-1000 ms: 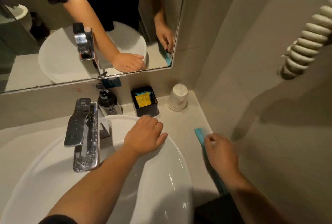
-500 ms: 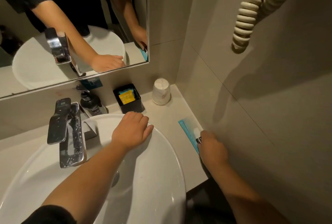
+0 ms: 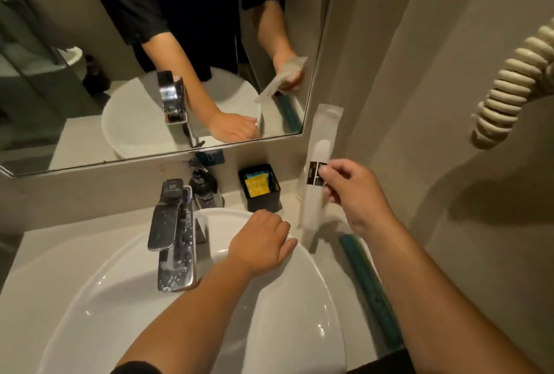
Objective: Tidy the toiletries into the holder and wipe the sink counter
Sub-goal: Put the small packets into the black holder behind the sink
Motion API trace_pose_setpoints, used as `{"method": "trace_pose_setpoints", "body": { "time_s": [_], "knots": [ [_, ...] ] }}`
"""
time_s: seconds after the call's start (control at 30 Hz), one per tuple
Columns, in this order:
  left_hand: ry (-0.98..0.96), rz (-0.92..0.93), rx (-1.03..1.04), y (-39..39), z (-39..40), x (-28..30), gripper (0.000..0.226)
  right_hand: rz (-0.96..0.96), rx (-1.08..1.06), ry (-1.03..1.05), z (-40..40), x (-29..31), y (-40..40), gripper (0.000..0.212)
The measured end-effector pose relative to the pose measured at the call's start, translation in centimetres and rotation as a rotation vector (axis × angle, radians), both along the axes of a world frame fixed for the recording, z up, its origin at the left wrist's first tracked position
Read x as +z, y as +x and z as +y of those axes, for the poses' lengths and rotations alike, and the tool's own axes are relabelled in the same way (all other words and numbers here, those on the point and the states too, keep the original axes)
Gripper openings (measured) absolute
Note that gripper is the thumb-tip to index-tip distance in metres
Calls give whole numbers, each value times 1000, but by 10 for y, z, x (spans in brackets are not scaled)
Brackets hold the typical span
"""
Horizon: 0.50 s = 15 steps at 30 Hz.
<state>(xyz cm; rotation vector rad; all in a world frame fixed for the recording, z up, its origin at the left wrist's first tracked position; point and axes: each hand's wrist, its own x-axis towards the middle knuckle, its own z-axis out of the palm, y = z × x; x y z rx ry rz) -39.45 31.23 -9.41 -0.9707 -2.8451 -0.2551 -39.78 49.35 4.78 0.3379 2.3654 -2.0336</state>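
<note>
At the back right corner of the sink counter [image 3: 329, 218], the right hand [image 3: 353, 194] holds a long, pale, frosted toiletry sachet [image 3: 319, 164] nearly upright, fingertips pinched on its black label about midway along; its lower end hangs just above the counter and its top rises across the mirror's [image 3: 150, 59] edge. What the sachet contains cannot be made out through the wrapping. It stands in front of something pale at the wall, of which only a sliver shows at its left edge. Just left of it sits the black square holder [image 3: 263, 194], open at the top, with a yellow packet [image 3: 256, 188] and a blue one behind it inside; the holder and sachet are near but apart. The left hand [image 3: 263, 241] lies flat, fingers together, on the rear rim of the white basin [image 3: 314, 313], gripping nothing, directly in front of the holder. Left of the holder a dark pump bottle [image 3: 204, 188] stands partly hidden behind the water-spotted chrome tap [image 3: 174, 233]. A teal strip [image 3: 368, 286] lies along the counter by the right wall, its near part passing under the right forearm, so its full length is unclear. A cream coiled cord [image 3: 509, 86] hangs on the right wall, cut off by the frame edge.
</note>
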Motion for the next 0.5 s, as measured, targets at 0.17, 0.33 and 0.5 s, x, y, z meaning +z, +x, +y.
{"method": "trace_pose_setpoints", "body": {
  "time_s": [0.17,0.33,0.5],
  "knots": [
    [18,33,-25,-3,-1,-4,43,89,116,-19,-63,-19,-71,16],
    [57,75,-33,-4,0,-9,37,125,192,166,-79,-61,-98,13],
    [12,110,-8,-3,0,-11,38,73,240,342,-80,-88,-98,15]
  ]
}}
